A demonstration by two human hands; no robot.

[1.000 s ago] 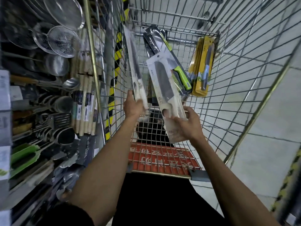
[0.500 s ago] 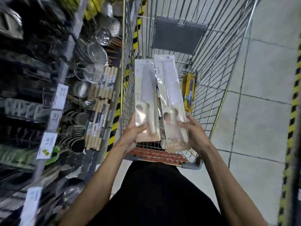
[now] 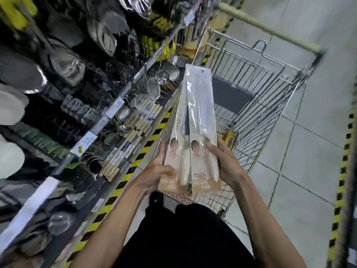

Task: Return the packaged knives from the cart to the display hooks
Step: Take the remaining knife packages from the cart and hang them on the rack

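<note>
Two packaged knives are held up side by side above the near end of the wire cart [image 3: 274,105], with their long axes running away from the person and their upper ends converging. The left knife package [image 3: 178,132] is gripped at its lower end by the left hand [image 3: 154,171]; the fingers are wrapped behind the card, and the package covers the fingertips. The right knife package [image 3: 201,117] is gripped along its lower right edge by the right hand [image 3: 226,165], with the fingers curled over the front of the plastic. The inner edges of the two packages touch, and the right package slightly overlaps the left one. Each package shows a pale handle toward the hands and a blade under clear film. A yellow package [image 3: 229,137] lies inside the cart, against the wire just beside the right hand. To the person's left stands a shelf [image 3: 108,115] carrying strainers [image 3: 153,88] and wooden-handled utensils [image 3: 123,149], all blurred. A yellow-and-black striped strip [image 3: 135,165] runs along the floor between the shelf and the cart.
</note>
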